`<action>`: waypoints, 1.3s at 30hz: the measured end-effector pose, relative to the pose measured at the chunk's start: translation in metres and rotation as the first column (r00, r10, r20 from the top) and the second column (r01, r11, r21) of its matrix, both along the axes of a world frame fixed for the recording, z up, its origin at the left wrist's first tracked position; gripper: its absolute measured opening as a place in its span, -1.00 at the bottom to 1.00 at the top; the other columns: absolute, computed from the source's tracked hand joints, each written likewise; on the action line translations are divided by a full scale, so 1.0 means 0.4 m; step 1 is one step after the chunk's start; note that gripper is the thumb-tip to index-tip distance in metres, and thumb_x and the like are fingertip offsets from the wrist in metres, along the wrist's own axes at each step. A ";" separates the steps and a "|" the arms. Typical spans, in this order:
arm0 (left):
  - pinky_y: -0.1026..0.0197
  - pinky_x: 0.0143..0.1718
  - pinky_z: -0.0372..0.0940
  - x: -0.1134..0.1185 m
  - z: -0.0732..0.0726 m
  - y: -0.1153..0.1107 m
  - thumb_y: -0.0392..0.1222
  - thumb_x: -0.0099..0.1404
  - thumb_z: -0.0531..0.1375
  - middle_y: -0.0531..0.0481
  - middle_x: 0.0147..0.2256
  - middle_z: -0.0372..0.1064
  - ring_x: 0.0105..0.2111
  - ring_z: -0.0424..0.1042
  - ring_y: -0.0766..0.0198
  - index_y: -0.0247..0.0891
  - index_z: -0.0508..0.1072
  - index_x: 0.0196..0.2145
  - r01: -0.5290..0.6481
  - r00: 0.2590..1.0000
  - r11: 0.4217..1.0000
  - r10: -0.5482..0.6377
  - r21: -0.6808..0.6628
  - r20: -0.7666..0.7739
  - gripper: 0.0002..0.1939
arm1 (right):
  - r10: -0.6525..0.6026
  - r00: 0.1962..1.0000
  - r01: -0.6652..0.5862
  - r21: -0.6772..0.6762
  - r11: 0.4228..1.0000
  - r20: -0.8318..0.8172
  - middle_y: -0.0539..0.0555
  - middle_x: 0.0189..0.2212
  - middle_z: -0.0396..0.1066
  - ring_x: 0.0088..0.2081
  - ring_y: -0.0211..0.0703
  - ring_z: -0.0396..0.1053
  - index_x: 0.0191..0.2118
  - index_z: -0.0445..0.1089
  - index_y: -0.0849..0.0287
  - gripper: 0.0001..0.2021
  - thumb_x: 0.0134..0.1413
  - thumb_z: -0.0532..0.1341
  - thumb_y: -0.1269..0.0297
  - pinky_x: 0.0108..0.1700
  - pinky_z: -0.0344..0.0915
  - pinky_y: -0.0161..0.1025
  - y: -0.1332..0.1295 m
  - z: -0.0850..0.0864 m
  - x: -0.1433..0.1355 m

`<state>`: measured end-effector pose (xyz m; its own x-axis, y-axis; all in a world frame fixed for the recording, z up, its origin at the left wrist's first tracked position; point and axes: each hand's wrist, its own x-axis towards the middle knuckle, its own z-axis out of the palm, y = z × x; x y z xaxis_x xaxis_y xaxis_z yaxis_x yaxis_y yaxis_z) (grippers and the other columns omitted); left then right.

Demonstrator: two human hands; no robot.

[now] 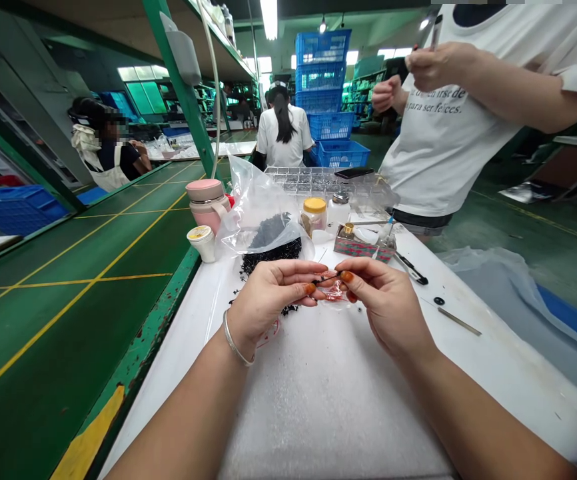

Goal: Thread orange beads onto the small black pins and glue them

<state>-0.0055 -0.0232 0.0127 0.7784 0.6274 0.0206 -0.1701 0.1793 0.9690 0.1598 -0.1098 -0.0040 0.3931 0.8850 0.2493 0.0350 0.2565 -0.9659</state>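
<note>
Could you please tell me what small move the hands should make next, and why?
Perhaps ease the right hand back slightly while the left hand holds: both appear to pinch the small dark piece, and their fingertips partly hide it.

From the left hand [274, 283], I register the plastic bag [254, 200] at 12 o'clock, the mug [207, 203] at 11. The conveyor [68, 327] lies at 9.

Free to pass low over the near table [328, 413], between the forearms [188, 407]. Blocked ahead of the fingers [294, 269] by the plastic bag [248, 193], the yellow-lidded jar [314, 216] and the patterned box [361, 247]. Passable at right, above the metal strip [459, 321].
</note>
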 end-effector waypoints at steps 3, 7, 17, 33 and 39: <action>0.30 -0.31 0.40 0.000 0.003 -0.003 -0.34 0.14 0.30 -0.18 -0.19 0.56 -0.32 0.54 0.27 -0.33 0.54 -0.09 -0.023 1.000 1.000 0.023 -0.002 -0.012 -0.66 | -0.017 0.999 0.017 -0.001 1.000 0.030 0.00 -0.39 0.48 -0.42 -0.31 0.34 -0.29 0.51 0.11 -0.85 0.02 0.32 0.18 -0.43 0.27 -0.35 0.001 -0.001 0.001; 0.31 -0.32 0.39 -0.002 0.006 -0.004 -0.29 0.15 0.31 -0.18 -0.19 0.56 -0.32 0.54 0.27 -0.32 0.54 -0.09 -0.011 1.000 1.000 0.011 -0.002 -0.019 -0.67 | -0.017 1.000 0.017 -0.007 1.000 0.013 -0.01 -0.41 0.47 -0.43 -0.31 0.33 -0.29 0.51 0.12 -0.84 0.01 0.33 0.17 -0.43 0.26 -0.35 0.004 -0.002 0.003; 0.34 -0.36 0.36 -0.002 0.014 -0.010 -0.26 0.12 0.36 -0.12 -0.28 0.58 -0.38 0.53 0.31 -0.32 0.54 -0.17 -0.017 1.000 1.000 0.017 -0.023 -0.007 -0.72 | -0.006 1.000 0.005 -0.015 1.000 -0.023 -0.01 -0.42 0.46 -0.44 -0.32 0.32 -0.30 0.51 0.12 -0.84 -0.01 0.34 0.18 -0.43 0.23 -0.35 0.002 0.000 0.001; 0.38 -0.41 0.32 0.004 0.002 -0.009 -0.29 0.04 0.41 -0.02 -0.36 0.57 -0.44 0.49 0.38 -0.25 0.61 -0.31 -0.004 0.998 0.993 0.012 -0.121 0.066 -0.80 | 0.014 1.000 -0.014 -0.007 1.000 -0.016 -0.02 -0.40 0.46 -0.43 -0.33 0.31 -0.30 0.52 0.10 -0.86 0.01 0.33 0.20 -0.43 0.23 -0.37 0.000 -0.001 -0.001; 0.39 -0.39 0.35 0.009 -0.009 -0.010 -0.33 0.07 0.38 -0.06 -0.36 0.57 -0.41 0.51 0.37 -0.30 0.61 -0.29 0.027 0.994 0.980 -0.005 -0.197 0.110 -0.81 | 0.016 0.999 -0.017 -0.024 1.000 -0.033 -0.02 -0.40 0.47 -0.42 -0.34 0.32 -0.30 0.52 0.10 -0.86 0.00 0.34 0.19 -0.43 0.22 -0.39 -0.002 -0.002 -0.001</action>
<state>-0.0019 -0.0271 0.0091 0.7885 0.6147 -0.0181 -0.2674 0.3692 0.8901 0.1593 -0.1105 -0.0049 0.3863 0.8970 0.2147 -0.0006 0.2330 -0.9725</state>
